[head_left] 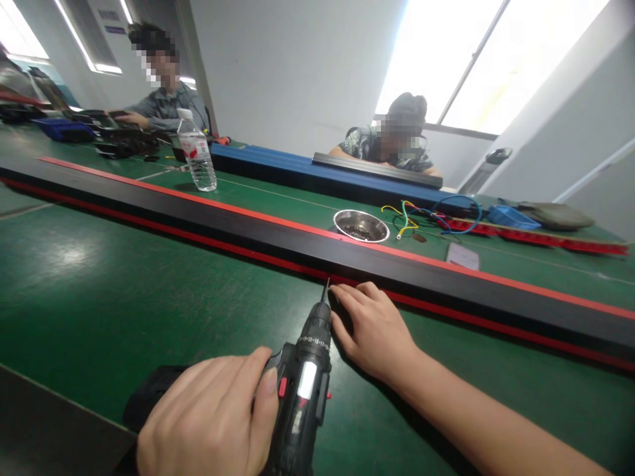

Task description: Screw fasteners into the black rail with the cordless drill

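Observation:
My left hand [213, 410] is wrapped round a black cordless drill [302, 390] with small red parts. The drill's thin bit points forward, its tip at the near red edge of a long black-and-red bar [278, 241]. This bar lies across the green table. My right hand [372, 324] is beside the bit tip, fingers bent and fingertips close to the bar's near side. Whatever those fingertips hold, if anything, is too small or hidden to make out. Just behind the bar stands a steel bowl [361, 226] with small dark pieces, likely screws, inside.
Behind the bar are a water bottle [198, 155], coloured wires [407, 218], a phone-like slab [463, 256], red strips [540, 239] and a blue tray [513, 217]. A long blue bar [268, 165] lies farther back. Two people sit across the table, one at far left.

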`<state>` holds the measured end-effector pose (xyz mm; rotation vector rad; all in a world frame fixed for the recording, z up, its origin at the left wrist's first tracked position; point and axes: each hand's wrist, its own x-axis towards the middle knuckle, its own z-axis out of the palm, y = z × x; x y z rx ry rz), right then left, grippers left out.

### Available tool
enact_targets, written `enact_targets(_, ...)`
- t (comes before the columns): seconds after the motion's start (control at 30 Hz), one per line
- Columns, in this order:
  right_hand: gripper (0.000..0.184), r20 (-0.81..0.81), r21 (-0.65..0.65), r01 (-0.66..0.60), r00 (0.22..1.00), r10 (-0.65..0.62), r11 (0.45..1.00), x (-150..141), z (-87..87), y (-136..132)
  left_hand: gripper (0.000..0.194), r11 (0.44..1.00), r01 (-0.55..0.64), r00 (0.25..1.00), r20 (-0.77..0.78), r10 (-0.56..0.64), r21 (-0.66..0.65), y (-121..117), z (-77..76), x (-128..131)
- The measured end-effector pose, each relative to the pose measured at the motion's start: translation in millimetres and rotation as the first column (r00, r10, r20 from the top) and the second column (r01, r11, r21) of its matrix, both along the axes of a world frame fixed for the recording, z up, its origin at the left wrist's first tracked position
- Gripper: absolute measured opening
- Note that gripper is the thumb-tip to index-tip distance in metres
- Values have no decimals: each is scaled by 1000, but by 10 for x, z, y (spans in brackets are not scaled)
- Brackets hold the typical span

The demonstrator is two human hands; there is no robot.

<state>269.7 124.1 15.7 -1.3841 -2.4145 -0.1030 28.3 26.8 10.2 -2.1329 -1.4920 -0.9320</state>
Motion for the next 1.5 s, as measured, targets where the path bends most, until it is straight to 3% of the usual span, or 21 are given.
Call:
enact_targets(0.17,39,154,28,15,988,-19,999,-18,49,-31,18,1000,1,1000,9,-1,-1,-1,4,-7)
enact_targets(0.53,41,15,19,-13,1000,13,1000,15,-25,-27,19,1000,1,1000,8,-1,3,-4,18,-8)
enact_targets(0.83,26,-67,54,90,994,-86,994,251,-18,67,18,1000,6,1000,8,-6,-3,-35,-3,-15)
enact_targets(1.07,36,6,35,-7,1000,7,999,301,-84,94,19,1000,19,1000,0,-19,7,-2,3,-17)
enact_targets(1.23,36,34,-11,53,998,-52,999,274,-72,101,17,997,38,999,6,-39,60,36,18,-19)
enact_targets(1.5,38,37,-34,98,995,-97,995,270,-58,114,18,998,56,998,-3,-56,43,22,14,-25)
